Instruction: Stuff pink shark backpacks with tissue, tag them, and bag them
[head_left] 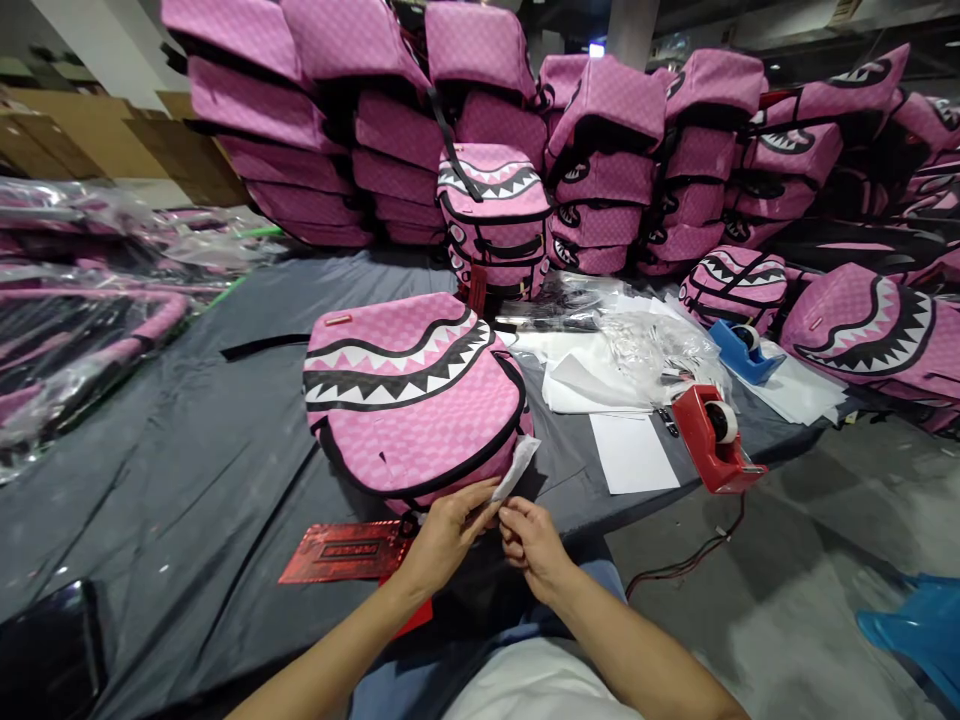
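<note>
"What's on your feed, starting at the left?"

"I'm watching from far off, so I make the pink backpack [420,430] my dial's centre. It lies on the grey-covered table [217,470], toothed print showing. A dark glossy thing [52,650] sits at eight o'clock (only part of it shows, so I won't name it), plastic-wrapped goods [67,350] at nine. A red tag [307,553] lies flat at seven."

"And the hands?"

"I have the left hand [457,515] between five and six, at the backpack's near edge, thumb and fingers pinching the near end of a white strip [516,468]. The strip runs up along the four o'clock side."

"The right?"

"The right hand [531,545] is at five, just beside the left fingertips. Its fingers curl, thumb and forefinger pressed together; I can't tell whether anything sits between them."

"Further over?"

"White papers [634,455] around three, then a red tape dispenser [701,440] at the table's edge, and a blue tape dispenser [739,355] slightly before three."
</note>
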